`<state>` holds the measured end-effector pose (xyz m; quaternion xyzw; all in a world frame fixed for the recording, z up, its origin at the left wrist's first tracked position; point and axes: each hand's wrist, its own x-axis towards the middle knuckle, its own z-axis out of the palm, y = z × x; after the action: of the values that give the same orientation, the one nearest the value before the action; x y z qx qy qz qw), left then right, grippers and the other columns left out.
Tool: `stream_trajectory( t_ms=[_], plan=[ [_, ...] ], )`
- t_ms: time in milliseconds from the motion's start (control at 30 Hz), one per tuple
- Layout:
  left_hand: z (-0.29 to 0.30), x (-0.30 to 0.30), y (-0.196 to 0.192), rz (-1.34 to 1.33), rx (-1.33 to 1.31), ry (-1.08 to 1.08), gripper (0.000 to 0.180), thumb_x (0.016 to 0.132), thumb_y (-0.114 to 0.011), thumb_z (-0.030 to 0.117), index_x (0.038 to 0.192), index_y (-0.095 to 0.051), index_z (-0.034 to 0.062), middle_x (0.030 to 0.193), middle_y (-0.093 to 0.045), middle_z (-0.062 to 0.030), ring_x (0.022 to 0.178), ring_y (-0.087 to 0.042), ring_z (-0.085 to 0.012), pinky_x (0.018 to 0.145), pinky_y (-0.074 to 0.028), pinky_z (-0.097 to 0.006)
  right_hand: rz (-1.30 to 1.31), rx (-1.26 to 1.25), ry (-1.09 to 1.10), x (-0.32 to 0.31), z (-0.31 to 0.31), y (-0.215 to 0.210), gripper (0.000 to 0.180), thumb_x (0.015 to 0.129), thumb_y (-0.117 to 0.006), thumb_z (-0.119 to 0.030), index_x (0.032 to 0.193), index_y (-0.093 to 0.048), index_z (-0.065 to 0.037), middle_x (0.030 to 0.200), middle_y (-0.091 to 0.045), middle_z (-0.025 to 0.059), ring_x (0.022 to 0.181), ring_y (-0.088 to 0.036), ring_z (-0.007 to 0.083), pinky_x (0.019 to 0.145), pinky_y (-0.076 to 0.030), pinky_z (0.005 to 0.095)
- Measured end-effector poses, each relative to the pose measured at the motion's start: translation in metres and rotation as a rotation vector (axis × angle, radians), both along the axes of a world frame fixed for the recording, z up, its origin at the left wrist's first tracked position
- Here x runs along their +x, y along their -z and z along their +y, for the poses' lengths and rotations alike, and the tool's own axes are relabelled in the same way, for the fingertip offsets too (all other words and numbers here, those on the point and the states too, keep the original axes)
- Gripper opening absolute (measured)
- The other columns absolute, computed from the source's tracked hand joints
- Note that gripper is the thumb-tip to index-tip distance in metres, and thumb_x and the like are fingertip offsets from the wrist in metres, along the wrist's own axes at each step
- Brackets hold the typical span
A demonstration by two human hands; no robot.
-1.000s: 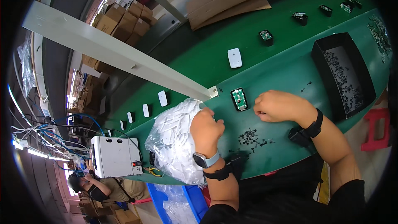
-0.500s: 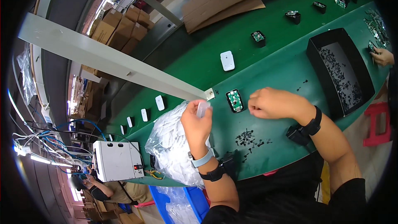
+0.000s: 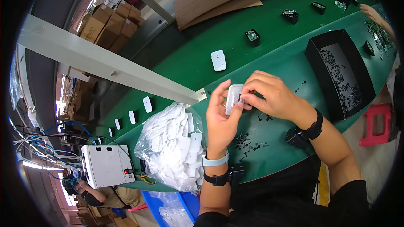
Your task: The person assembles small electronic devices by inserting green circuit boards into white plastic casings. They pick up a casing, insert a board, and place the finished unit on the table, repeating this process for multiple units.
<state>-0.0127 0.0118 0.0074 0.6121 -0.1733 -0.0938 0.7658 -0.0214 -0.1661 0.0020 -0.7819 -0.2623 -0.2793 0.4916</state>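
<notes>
My left hand [image 3: 222, 120] holds a white plastic cover [image 3: 232, 93], fingers along one side and thumb near its lower end. My right hand [image 3: 273, 96] meets it there, thumb and forefinger pinched on a small black part [image 3: 240, 98] at the cover's face. The black case with a green circuit board, seen earlier on the table here, is hidden behind the cover and hands. Below my hands lies a loose pile of small black pin-like parts [image 3: 242, 141]. A clear bag full of white covers [image 3: 170, 147] rests left of my left wrist.
A black box of small black parts [image 3: 313, 52] stands at right, near a co-worker's hand [image 3: 372, 14] and a heap of boards [image 3: 376, 35]. Cases, some with white covers [image 3: 218, 60], line the green belt [image 3: 189, 63]. A metal post [image 3: 126, 71] slants down to the table.
My left hand has brought the cover right, over the place of the case. My right hand has come to it. The co-worker has let go of a black unit and reached farther back.
</notes>
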Motion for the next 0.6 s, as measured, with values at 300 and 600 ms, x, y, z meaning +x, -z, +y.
stream_trajectory(
  t_ms=[300, 600],
  plan=[
    [0.007, 0.006, 0.013, 0.014, 0.073, -0.203, 0.017, 0.094, -0.063, 0.001, 0.111, -0.065, -0.0032, 0.096, -0.067, -0.0037, 0.088, -0.063, -0.0095, 0.073, -0.049, -0.022, -0.034, 0.027, 0.067, -0.003, 0.003, -0.008, 0.013, 0.084, -0.073, -0.001, 0.089, -0.061, -0.001, 0.084, -0.063, 0.0097, 0.076, -0.060, 0.0270, 0.067, -0.050, 0.0365],
    [0.003, 0.006, 0.015, 0.093, -0.243, -0.117, 0.038, 0.093, -0.066, -0.003, 0.128, -0.052, -0.0078, 0.117, -0.065, -0.0182, 0.097, -0.068, -0.0199, 0.079, -0.061, -0.032, 0.077, 0.042, -0.003, -0.005, 0.011, -0.001, 0.013, 0.083, -0.072, 0.000, 0.090, -0.061, -0.001, 0.085, -0.064, 0.0106, 0.075, -0.061, 0.0276, 0.066, -0.050, 0.0362]
  ],
)
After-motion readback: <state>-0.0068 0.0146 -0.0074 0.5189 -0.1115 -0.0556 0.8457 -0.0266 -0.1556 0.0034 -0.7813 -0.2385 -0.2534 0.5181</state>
